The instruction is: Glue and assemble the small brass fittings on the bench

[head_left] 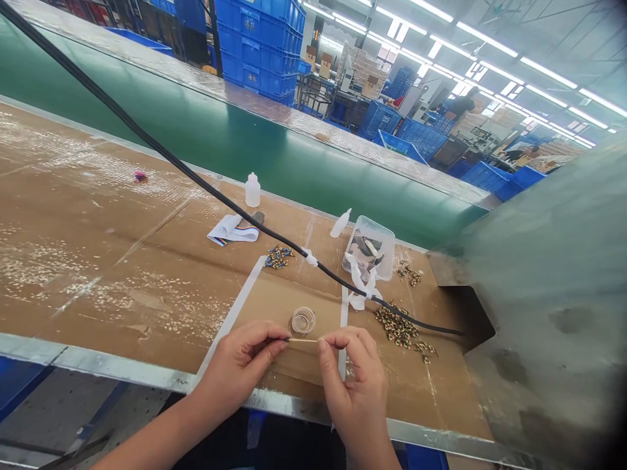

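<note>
Over the cardboard mat, my left hand is closed in a pinch on a small dark part, mostly hidden by the fingertips. My right hand pinches a thin wooden stick between thumb and forefinger. The stick's far end meets the dark part at the left fingertips. Just beyond the stick stands a small clear round cup. Small brass-and-black parts lie in a pile to the right of my right hand. A smaller heap of blue-and-brass parts lies beyond the cup, to the left.
A black cable crosses diagonally above the table. Behind it are a white squeeze bottle, a smaller dropper bottle, a clear plastic box and a folded striped strip. A metal panel bounds the right side; a green conveyor runs behind.
</note>
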### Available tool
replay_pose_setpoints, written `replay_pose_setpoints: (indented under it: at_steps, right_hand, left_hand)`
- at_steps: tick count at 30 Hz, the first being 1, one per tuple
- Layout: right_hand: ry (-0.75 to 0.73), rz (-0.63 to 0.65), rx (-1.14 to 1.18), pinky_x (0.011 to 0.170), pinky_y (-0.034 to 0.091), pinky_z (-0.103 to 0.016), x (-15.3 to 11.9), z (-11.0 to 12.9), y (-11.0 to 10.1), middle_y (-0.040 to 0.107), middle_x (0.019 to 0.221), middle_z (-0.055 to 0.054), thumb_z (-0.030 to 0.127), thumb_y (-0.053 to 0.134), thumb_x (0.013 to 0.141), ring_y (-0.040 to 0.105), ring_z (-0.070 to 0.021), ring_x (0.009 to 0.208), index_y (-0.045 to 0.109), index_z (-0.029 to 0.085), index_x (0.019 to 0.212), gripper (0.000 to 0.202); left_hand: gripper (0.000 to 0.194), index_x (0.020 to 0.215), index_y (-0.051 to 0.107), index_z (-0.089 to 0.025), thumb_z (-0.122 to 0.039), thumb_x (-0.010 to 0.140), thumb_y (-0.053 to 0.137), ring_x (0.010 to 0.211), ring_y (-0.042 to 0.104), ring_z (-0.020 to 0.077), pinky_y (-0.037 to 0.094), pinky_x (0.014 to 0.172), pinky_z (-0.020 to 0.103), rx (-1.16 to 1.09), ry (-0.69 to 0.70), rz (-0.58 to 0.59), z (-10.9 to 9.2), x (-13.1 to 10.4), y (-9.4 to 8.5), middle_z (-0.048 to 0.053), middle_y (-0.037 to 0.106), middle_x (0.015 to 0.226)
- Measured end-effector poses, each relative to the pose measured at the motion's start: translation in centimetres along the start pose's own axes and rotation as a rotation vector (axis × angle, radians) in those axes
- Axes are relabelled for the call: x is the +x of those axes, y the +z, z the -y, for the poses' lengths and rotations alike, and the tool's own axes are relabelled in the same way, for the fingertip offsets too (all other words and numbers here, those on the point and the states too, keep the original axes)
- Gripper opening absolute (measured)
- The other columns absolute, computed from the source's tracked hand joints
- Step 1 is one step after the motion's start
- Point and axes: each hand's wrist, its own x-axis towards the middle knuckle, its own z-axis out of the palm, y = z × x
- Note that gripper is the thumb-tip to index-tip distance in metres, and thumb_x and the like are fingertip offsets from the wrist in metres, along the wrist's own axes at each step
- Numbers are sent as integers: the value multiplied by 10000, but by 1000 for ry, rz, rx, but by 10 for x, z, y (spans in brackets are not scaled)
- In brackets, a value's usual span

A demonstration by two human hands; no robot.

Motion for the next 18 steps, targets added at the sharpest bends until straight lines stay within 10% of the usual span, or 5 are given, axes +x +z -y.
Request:
replay_pose_setpoints:
  at_steps: [18]
  right_hand:
    - [-328, 75, -110, 889, 349, -429, -3, 10, -8, 583, 794, -11, 75, 572, 840, 548, -168, 732, 577, 221, 914, 164]
  left_hand:
    - [125, 894, 709, -223, -237, 819, 611, 834, 650, 196, 492, 793, 268, -8, -18, -30, 2, -1, 1, 32, 716, 878]
